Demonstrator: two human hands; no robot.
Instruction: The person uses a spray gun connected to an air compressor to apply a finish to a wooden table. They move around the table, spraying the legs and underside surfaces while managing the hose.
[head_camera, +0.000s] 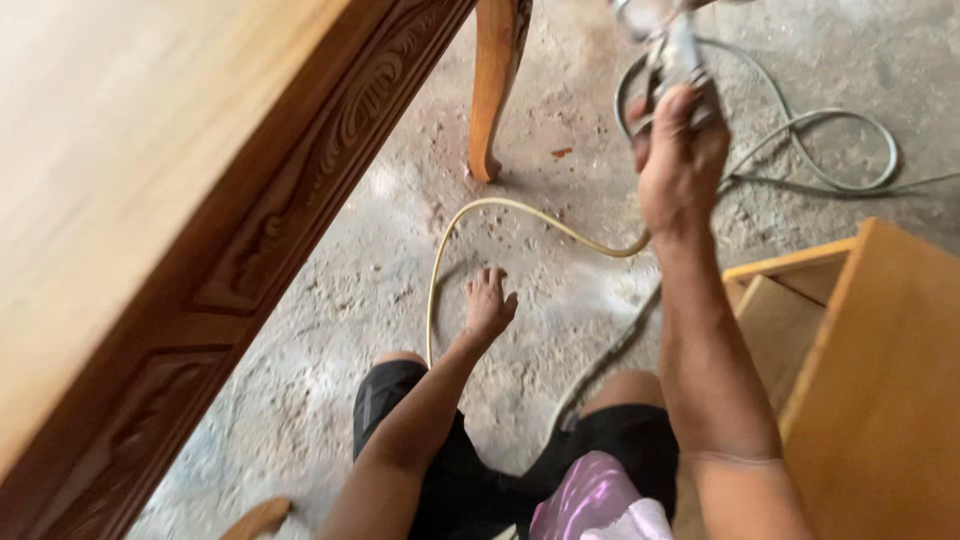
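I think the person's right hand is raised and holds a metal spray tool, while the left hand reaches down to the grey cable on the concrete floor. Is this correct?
Not quite. In the head view the right hand is raised and holds the metal spray tool, but the left hand reaches down beside the yellow hose, not the grey cable, which lies far off at the upper right of the concrete floor.

Open concrete floor (340, 290) mid-frame. Blockers: carved table edge (290, 200) left, curved leg (495, 80) ahead, wooden box (880, 380) right, yellow hose (450, 250) and grey cable (840, 140) strewn across.
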